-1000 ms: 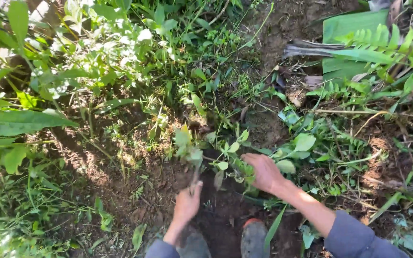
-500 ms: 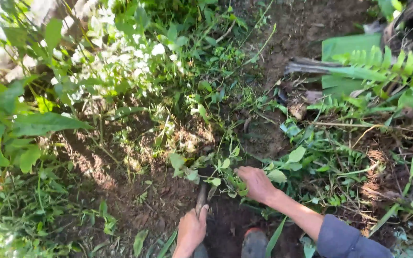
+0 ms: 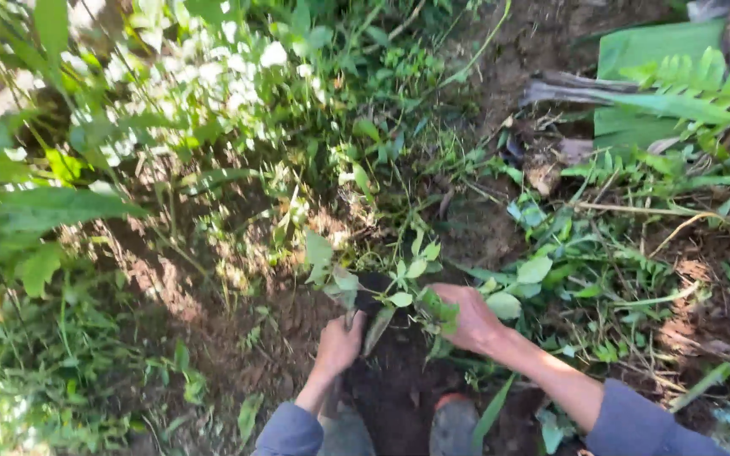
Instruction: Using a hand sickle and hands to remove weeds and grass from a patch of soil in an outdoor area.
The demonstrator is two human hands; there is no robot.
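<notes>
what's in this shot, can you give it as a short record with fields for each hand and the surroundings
setting: outdoor patch of bare soil among weeds
left hand: left hand closed around the base of a small leafy plant, at the soil
right hand: right hand gripping the same plant's stems from the other side
sleeves: grey, on both forearms
below the hands: dark dug earth and a shoe tip
surroundings: fern frond and broad green leaf at upper right

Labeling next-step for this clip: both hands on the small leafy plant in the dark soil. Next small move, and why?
Probably press the soil in around the stem. Left hand and right hand flank the small plant, which leans over loose dark earth, so firming its base looks due.
</notes>
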